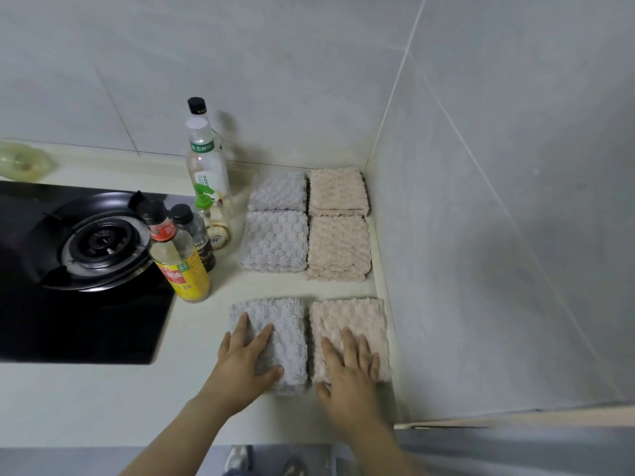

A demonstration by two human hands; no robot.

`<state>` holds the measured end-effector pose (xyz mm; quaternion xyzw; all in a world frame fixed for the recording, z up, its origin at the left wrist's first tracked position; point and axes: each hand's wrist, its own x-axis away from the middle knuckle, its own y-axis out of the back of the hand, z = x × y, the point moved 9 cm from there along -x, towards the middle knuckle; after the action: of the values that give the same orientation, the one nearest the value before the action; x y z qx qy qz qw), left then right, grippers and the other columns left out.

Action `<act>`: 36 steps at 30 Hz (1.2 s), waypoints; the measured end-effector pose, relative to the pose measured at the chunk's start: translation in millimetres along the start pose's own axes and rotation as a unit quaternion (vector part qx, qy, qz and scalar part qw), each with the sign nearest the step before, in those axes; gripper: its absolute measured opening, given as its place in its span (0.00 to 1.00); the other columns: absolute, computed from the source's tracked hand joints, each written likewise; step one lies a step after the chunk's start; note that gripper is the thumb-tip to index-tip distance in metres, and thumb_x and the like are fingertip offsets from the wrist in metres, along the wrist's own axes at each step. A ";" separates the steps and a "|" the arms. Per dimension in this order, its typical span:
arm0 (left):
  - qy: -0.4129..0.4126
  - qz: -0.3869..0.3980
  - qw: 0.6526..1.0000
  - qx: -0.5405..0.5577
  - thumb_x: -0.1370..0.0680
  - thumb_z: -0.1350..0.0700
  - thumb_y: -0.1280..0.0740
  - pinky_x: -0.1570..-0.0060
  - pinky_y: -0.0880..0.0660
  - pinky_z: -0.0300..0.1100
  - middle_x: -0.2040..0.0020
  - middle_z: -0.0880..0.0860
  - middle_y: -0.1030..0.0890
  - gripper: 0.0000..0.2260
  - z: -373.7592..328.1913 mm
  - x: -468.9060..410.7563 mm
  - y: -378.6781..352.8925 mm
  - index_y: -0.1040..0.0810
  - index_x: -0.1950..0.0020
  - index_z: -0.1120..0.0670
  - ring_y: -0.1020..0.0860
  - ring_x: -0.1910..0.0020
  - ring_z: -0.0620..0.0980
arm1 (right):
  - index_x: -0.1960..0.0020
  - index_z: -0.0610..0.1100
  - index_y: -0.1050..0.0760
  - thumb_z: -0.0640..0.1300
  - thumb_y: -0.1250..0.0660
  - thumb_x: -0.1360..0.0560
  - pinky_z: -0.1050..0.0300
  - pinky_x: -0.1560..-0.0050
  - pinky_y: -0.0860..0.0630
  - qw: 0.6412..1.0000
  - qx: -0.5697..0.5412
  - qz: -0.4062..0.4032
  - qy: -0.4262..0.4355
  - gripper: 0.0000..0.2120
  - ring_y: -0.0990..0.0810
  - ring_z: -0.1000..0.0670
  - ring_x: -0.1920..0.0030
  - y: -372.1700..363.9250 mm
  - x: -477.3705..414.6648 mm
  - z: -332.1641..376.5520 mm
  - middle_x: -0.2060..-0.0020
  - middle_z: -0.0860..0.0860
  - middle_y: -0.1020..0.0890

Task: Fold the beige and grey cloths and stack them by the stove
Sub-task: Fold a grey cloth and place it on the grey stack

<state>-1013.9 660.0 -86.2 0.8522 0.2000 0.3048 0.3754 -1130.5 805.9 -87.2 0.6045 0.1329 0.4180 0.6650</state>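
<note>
Currently left hand (248,359) flat, fingers spread, pressing folded grey cloth (287,324); right hand (348,367) likewise on beige cloth (357,314), both at 6 o'clock of finished stacks (275,242). Risk: folds springing open on lift; oil bottles (180,266) at 10 o'clock toppling if knocked.

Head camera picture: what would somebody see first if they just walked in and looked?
Probably the two hands: the left hand lies flat on a folded grey cloth and the right hand on a folded beige cloth, side by side near the counter's front. Behind them in the corner sit grey piles on the left and beige piles on the right. The black stove and bottles fill the left.
</note>
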 end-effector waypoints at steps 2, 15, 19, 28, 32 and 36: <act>0.001 0.012 1.000 0.006 0.30 0.34 0.35 0.25 0.54 0.50 0.22 0.52 0.63 0.39 0.4 -2.4 1.3 0.49 0.23 0.41 0.57 0.23 0.59 | 0.22 0.56 0.53 0.50 0.40 0.23 0.39 0.27 0.65 1.000 -0.004 0.001 -0.003 0.34 0.65 0.40 0.23 1.7 -4.0 1.2 0.22 0.49 0.61; -0.052 0.016 0.993 -0.101 0.32 0.43 0.26 0.26 0.43 0.51 0.26 0.50 0.71 0.52 12.0 -26.3 0.4 0.64 0.25 0.45 0.51 0.24 0.63 | 0.21 0.55 0.58 0.39 0.40 0.23 0.40 0.28 0.71 1.000 -0.001 -0.021 -0.020 0.39 0.68 0.41 0.24 5.6 -28.3 0.8 0.22 0.48 0.64; -0.040 0.015 0.994 -0.105 0.32 0.43 0.26 0.27 0.41 0.51 0.25 0.53 0.70 0.51 14.2 -43.7 8.0 0.63 0.24 0.42 0.50 0.24 0.63 | 0.21 0.54 0.56 0.42 0.40 0.22 0.40 0.28 0.69 1.000 -0.010 -0.022 -0.017 0.36 0.67 0.40 0.24 15.1 -38.2 5.3 0.22 0.47 0.62; -0.044 0.012 0.993 -0.107 0.31 0.46 0.26 0.28 0.40 0.52 0.24 0.53 0.69 0.50 8.4 -79.1 22.2 0.61 0.24 0.41 0.50 0.25 0.64 | 0.21 0.54 0.57 0.44 0.37 0.22 0.41 0.29 0.71 0.999 -0.013 -0.032 -0.020 0.38 0.68 0.42 0.24 23.8 -67.5 9.7 0.22 0.47 0.64; -0.049 0.012 0.993 -0.104 0.32 0.47 0.25 0.28 0.40 0.52 0.24 0.52 0.69 0.50 9.4 -82.7 23.0 0.61 0.24 0.39 0.50 0.24 0.63 | 0.21 0.55 0.57 0.45 0.36 0.23 0.41 0.30 0.70 0.999 -0.006 -0.028 -0.025 0.39 0.67 0.41 0.23 24.2 -71.5 12.3 0.22 0.46 0.63; -0.046 0.015 0.994 -0.100 0.32 0.46 0.26 0.28 0.40 0.53 0.24 0.51 0.68 0.50 8.4 -80.1 23.0 0.61 0.24 0.40 0.52 0.24 0.63 | 0.21 0.54 0.56 0.46 0.36 0.23 0.41 0.29 0.69 0.999 -0.007 -0.027 -0.021 0.39 0.67 0.41 0.23 22.5 -69.1 12.1 0.22 0.46 0.63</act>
<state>-1064.5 595.4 -102.8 0.8262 0.1384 0.2891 0.4633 -1173.6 746.2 -86.5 0.6045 0.1323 0.3884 0.6828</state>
